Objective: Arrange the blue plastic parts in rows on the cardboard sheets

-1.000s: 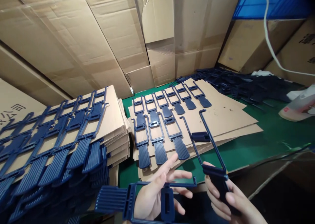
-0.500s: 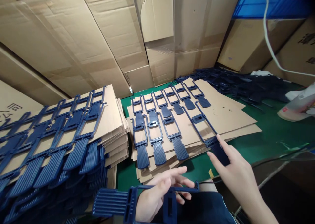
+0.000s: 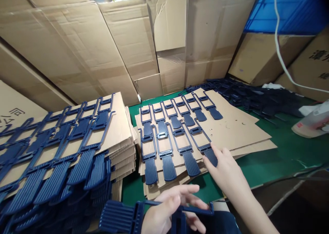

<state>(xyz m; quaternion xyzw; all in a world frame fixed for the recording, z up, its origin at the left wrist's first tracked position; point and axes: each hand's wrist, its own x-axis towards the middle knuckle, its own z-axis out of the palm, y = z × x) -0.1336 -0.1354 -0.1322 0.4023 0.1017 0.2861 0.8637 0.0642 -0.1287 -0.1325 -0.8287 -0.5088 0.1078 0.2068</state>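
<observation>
Hooked over my left hand is a dark blue plastic frame with a ribbed paddle end; its bars pass around the loosely curled fingers. My right hand pinches the ribbed end of another such frame between thumb and fingers. That frame lies against a cardboard sheet, at the right end of the front row. To its left, several matching frames lie side by side, paddles toward me. A back row of the same frames sits behind them.
On the left rises a layered stack of cardboard and blue frames. A tangled heap of dark blue parts lies at back right, near a clear plastic container. Cardboard panels wall the green table. A white cable hangs at right.
My right hand has moved left and brought its frame close beside the front row on the cardboard. The left hand keeps its frame in nearly the same place. The view has tilted slightly upward.
</observation>
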